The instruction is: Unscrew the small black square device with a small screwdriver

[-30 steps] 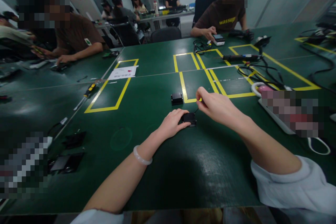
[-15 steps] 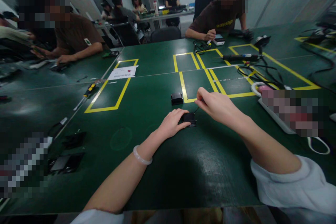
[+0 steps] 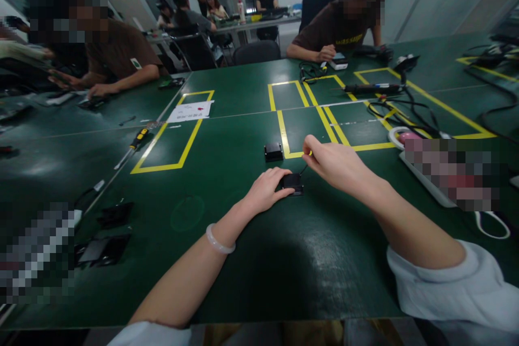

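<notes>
While left hand [image 3: 264,191] lies low (slightly splayed), right hand [image 3: 333,163] curls.

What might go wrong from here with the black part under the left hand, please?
The thin dark tool in the right hand could slip and catch the left hand, whose fingers are close by.
The black part might skid or turn on the smooth green table.
The second black part, just beyond, could perhaps be knocked.

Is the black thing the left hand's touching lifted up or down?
Down: the black thing sits on the green table, with no gap showing beneath.
</notes>
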`<state>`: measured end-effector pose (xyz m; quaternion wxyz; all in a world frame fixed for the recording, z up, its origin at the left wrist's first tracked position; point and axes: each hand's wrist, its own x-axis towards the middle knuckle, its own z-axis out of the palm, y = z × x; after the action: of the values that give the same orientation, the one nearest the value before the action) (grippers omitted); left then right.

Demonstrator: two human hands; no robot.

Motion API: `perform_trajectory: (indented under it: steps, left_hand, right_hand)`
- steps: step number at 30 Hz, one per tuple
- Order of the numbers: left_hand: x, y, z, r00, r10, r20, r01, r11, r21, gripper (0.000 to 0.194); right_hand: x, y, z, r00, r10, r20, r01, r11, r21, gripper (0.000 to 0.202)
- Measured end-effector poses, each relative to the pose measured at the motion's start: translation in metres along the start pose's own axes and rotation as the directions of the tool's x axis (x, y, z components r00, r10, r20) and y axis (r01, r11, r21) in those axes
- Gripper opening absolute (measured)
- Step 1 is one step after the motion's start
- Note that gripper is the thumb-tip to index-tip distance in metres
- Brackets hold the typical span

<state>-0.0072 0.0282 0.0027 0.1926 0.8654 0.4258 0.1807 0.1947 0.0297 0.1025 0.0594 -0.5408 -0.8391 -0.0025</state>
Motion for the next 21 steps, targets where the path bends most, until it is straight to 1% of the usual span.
perform_trajectory:
  steps: [6,13,18,21]
  left_hand:
    - [0.0003,-0.0001,-0.0004,1.0,0.003,0.007,-0.003,1.0,0.007,0.037]
    - [0.0002,0.0004,-0.0008,1.0,0.005,0.006,-0.005,1.0,-0.004,0.037]
    - [0.0002,-0.0003,0.0002,1.0,0.007,-0.002,-0.007,1.0,-0.002,0.037]
    - [0.0002,-0.0007,0.0008,1.0,0.009,-0.004,-0.009,1.0,0.005,0.037]
  right_hand:
    - [-0.0018,-0.0002,-0.0012,1.0,-0.026,-0.013,0.026,0.998,0.054,0.02]
    - [-0.0009,-0.0021,-0.0018,1.0,0.003,0.019,-0.003,1.0,-0.014,0.023]
    - [-0.0012,-0.0016,-0.001,1.0,-0.013,0.001,0.013,1.0,-0.016,0.022]
    - [-0.0008,-0.0014,0.0005,1.0,0.002,-0.012,-0.002,1.0,-0.017,0.022]
